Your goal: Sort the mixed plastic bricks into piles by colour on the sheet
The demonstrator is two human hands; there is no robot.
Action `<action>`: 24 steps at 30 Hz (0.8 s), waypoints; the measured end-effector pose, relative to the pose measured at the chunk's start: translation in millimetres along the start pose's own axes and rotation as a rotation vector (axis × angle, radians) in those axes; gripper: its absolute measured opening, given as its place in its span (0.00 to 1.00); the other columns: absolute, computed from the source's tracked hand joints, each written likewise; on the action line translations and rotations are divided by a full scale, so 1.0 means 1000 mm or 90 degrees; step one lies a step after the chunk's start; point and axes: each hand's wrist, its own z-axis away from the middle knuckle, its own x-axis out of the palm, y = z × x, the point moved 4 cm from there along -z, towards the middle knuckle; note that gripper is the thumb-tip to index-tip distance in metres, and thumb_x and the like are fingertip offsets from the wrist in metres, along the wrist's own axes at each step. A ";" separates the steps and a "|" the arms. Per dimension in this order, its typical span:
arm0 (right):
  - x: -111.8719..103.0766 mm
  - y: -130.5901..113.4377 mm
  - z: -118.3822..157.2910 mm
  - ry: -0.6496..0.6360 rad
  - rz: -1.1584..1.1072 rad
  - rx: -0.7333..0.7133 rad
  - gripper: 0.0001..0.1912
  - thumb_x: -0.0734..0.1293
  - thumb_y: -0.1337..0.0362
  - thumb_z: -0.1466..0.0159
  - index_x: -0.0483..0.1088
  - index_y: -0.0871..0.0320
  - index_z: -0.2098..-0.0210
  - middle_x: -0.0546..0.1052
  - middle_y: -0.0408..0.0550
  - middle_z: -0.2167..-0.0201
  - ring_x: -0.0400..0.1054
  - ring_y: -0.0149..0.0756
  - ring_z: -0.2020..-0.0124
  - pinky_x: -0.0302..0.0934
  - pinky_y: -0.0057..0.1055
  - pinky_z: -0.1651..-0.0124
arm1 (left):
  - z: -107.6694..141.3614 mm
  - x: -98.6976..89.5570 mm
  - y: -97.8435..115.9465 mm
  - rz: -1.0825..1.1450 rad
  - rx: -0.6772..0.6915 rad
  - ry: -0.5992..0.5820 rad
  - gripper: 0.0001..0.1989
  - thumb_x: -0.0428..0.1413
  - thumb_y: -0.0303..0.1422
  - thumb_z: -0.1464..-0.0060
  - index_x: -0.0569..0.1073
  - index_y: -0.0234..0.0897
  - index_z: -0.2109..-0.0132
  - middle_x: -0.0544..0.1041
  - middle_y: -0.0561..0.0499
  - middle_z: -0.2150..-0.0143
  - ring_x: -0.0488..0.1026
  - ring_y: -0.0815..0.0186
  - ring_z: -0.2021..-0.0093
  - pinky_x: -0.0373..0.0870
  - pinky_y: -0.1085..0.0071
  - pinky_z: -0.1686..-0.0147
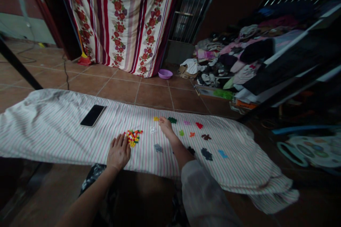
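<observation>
1. The mixed heap (pixel 134 137) of small colored pieces, with red, yellow, white, orange and green among them, lies on the striped cloth (pixel 106 149), just beside your left fingertips.
2. Your left hand (pixel 119 151) rests palm down, fingers stretched out and clasping nothing, at the heap's left edge.
3. Your right hand (pixel 165 126) is between the yellow cluster (pixel 156 118) and the dark green cluster (pixel 172 120), fingertips near the yellow; whether they pinch a piece, you cannot tell.
4. Near that hand you have the white cluster (pixel 153 130) and, closer to you, the grey cluster (pixel 158 148).
5. Right of your forearm sit lilac (pixel 187 122), red (pixel 199 125), light green (pixel 181 133), orange (pixel 192 134), brown (pixel 206 137), black (pixel 191 150), slate (pixel 206 154) and blue (pixel 222 154) clusters, each apart from the others.
6. Well to the left of your heap, a phone (pixel 93 115) lies dark-screened on the cloth.
7. Beyond, on the tiled floor (pixel 121 90), you face a flowered curtain (pixel 122 21), a purple basin (pixel 165 74) and heaped clothes (pixel 229 56).
</observation>
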 end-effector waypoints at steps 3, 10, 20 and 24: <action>0.000 -0.001 0.000 -0.029 -0.037 0.006 0.17 0.62 0.74 0.43 0.75 0.60 0.57 0.78 0.55 0.58 0.71 0.35 0.59 0.61 0.29 0.58 | 0.000 0.001 0.000 -0.009 0.000 0.000 0.23 0.43 0.36 0.39 0.71 0.31 0.43 0.70 0.40 0.40 0.65 0.52 0.38 0.58 0.54 0.40; 0.015 -0.011 0.016 -0.089 -0.130 -0.034 0.16 0.60 0.70 0.41 0.75 0.56 0.56 0.79 0.48 0.60 0.73 0.33 0.62 0.66 0.28 0.58 | 0.002 0.004 -0.002 0.000 -0.001 0.001 0.23 0.44 0.35 0.39 0.69 0.30 0.42 0.69 0.39 0.39 0.64 0.52 0.38 0.58 0.53 0.39; 0.044 -0.038 0.071 -0.193 -0.021 -0.204 0.14 0.61 0.69 0.37 0.76 0.54 0.58 0.79 0.46 0.61 0.72 0.33 0.62 0.63 0.27 0.57 | 0.000 0.000 0.000 -0.019 0.008 -0.001 0.23 0.44 0.35 0.39 0.70 0.29 0.42 0.70 0.39 0.39 0.65 0.52 0.38 0.59 0.54 0.40; 0.050 -0.047 0.082 -0.214 0.043 -0.232 0.15 0.60 0.70 0.37 0.77 0.54 0.59 0.79 0.45 0.60 0.71 0.33 0.58 0.61 0.26 0.53 | 0.001 -0.001 0.000 -0.017 0.009 0.010 0.23 0.43 0.35 0.39 0.70 0.30 0.42 0.70 0.39 0.39 0.65 0.52 0.38 0.59 0.54 0.40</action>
